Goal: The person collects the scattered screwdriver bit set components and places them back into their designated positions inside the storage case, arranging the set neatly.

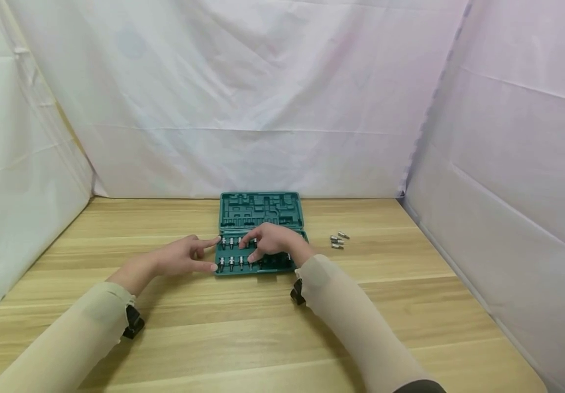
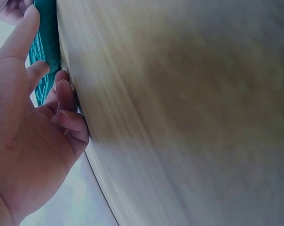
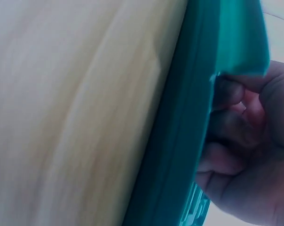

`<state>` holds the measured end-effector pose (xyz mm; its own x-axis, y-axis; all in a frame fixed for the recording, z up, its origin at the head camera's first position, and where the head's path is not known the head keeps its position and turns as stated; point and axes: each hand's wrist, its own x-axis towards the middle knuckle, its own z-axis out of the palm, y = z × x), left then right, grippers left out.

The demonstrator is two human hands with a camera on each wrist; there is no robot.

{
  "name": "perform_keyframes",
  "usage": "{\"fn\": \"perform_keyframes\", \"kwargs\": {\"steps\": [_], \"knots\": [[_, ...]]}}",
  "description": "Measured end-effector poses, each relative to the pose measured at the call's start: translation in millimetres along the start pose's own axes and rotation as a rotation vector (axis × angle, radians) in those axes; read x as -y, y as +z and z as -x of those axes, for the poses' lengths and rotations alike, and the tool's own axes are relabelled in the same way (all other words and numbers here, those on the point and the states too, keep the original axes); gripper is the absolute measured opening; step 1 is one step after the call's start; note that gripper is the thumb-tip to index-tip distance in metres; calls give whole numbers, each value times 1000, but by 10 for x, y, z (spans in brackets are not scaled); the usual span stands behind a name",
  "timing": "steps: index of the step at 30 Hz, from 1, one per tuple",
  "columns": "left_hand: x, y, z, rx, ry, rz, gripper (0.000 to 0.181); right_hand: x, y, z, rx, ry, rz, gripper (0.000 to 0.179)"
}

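A green plastic case (image 1: 260,210) lies unfolded on the table, its lid leaning back behind the base. Two rows of silver bit sockets (image 1: 231,264) sit in the base. At the case's left edge my left hand (image 1: 181,257) touches with outstretched forefinger and thumb; the left wrist view shows its other fingers bent. My right hand (image 1: 274,240) reaches over the base from the right. Its forefinger and thumb stand apart, tips at the bit sockets, and no piece shows between them. This hand covers part of both rows. In the right wrist view its remaining fingers are curled beside the green case wall (image 3: 179,141).
Several loose bit sockets (image 1: 336,240) lie on the wooden table (image 1: 243,327) to the right of the case. White cloth (image 1: 243,98) hangs behind the table and along both sides. The lid stands close to the back cloth.
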<state>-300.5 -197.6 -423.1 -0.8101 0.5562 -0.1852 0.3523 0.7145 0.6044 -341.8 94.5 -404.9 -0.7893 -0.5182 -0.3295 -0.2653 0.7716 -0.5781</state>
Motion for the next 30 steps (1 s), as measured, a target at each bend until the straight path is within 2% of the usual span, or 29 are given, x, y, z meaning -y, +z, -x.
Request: {"fn": "perform_keyframes", "kwargs": {"steps": [5,16,30], "knots": [[9,4,3,1,-1,1,89,61,12,-17,-7,57,-21,34],[13,2,-11,7,-14,10,90,41,8,-1,9,42,-10,35],[23,-13,-22,3,-5,-3,90,115,6,-4,7,64,83,36]]}}
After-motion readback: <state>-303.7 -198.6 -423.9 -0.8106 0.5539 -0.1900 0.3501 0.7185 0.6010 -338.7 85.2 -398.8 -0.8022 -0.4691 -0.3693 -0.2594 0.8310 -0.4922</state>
